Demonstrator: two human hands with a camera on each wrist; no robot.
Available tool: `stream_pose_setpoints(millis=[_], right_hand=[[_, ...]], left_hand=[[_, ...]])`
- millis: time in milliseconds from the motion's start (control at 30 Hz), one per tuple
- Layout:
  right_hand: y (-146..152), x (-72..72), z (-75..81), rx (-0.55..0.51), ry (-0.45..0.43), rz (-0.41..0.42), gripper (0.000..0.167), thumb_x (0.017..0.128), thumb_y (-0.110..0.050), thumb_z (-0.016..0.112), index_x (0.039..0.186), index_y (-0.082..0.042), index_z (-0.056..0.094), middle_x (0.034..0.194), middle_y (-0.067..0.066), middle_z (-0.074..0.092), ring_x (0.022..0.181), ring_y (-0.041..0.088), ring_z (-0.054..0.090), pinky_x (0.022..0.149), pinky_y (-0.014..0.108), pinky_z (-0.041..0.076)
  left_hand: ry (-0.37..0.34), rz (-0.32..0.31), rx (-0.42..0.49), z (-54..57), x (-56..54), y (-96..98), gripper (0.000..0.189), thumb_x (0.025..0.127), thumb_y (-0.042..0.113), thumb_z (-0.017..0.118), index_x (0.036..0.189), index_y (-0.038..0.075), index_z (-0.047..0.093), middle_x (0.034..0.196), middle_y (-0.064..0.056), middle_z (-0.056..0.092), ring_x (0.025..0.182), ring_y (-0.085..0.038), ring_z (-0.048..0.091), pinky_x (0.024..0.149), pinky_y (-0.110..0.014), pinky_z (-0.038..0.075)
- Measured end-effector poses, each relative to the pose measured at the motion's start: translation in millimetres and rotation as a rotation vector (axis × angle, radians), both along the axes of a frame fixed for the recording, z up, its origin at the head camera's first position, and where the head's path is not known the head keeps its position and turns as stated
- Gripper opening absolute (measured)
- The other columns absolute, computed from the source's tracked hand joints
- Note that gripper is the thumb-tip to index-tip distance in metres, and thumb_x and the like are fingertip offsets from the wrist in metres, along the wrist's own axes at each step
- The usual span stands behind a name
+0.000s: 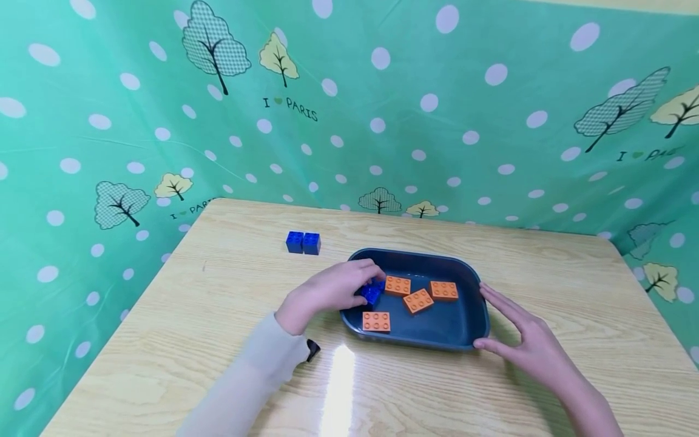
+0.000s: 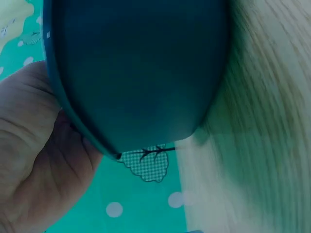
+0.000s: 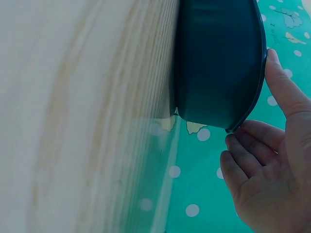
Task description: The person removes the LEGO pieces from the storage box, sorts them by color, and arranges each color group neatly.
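Note:
A dark blue rectangular tub (image 1: pixel 437 332) with rounded corners stands on the table. Over its left end reaches my left hand (image 1: pixel 338 285), thumb and fingers curled around a blue toy brick (image 1: pixel 371 295) inside. Several orange toy bricks (image 1: pixel 418 301) lie in the tub, studs up. At the opposite end, my right hand (image 1: pixel 532 346) touches the rim with thumb and fingertips, its fingers nearly straight. Only the tub's outer wall (image 2: pixel 141 73) shows in the left wrist view, so the brick is hidden there. The right wrist view shows the fingertips (image 3: pixel 273 57) against the rim.
Two blue bricks (image 1: pixel 303 243) stand side by side on the wooden table (image 1: pixel 246 273), behind and left of the tub. A small black object (image 1: pixel 312 350) shows beside the left sleeve. Green patterned cloth (image 1: pixel 349 152) hangs along the table's back and sides.

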State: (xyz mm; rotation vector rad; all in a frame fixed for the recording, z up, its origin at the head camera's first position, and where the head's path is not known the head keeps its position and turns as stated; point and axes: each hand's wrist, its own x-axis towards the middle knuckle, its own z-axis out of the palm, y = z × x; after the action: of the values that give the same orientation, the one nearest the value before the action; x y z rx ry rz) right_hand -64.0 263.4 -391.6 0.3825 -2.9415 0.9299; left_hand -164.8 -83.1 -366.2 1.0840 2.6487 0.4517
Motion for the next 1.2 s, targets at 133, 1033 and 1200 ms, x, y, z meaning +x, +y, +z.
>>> stream_pose_setpoints(millis=[133, 1033, 1200], right_hand=[[-0.3, -0.9, 0.6, 0.004, -0.002, -0.003, 0.087, 0.081, -0.038, 0.081, 0.155, -0.032, 0.036, 0.157, 0.012, 0.043, 0.137, 0.046, 0.043, 0.096, 0.072, 0.043], [1.1, 2.5, -4.3, -0.004, 0.053, 0.012, 0.086, 0.079, -0.036, 0.083, 0.153, -0.031, 0.039, 0.155, 0.012, 0.046, 0.129, -0.027, 0.018, 0.095, 0.07, 0.045], [0.8, 1.1, -1.4, 0.002, 0.036, 0.001, 0.085, 0.081, -0.037, 0.082, 0.154, -0.03, 0.038, 0.155, 0.012, 0.045, 0.145, 0.002, 0.034, 0.096, 0.071, 0.044]], left_hand=[[-0.03, -0.008, 0.046, -4.1, -0.8, 3.4, 0.043, 0.091, 0.018, 0.074, 0.131, 0.015, 0.06, 0.127, 0.001, 0.061, 0.113, -0.013, 0.062, 0.1, -0.027, 0.054], [-0.225, -0.015, 0.007, -3.5, -7.3, 27.5, 0.031, 0.088, 0.007, 0.075, 0.113, 0.015, 0.061, 0.114, 0.0, 0.06, 0.1, -0.01, 0.06, 0.088, -0.019, 0.053], [-0.336, -0.05, 0.16, -11.0, -12.2, 31.6, 0.03, 0.086, 0.007, 0.077, 0.111, 0.013, 0.062, 0.112, -0.002, 0.063, 0.094, -0.007, 0.061, 0.083, -0.014, 0.053]])
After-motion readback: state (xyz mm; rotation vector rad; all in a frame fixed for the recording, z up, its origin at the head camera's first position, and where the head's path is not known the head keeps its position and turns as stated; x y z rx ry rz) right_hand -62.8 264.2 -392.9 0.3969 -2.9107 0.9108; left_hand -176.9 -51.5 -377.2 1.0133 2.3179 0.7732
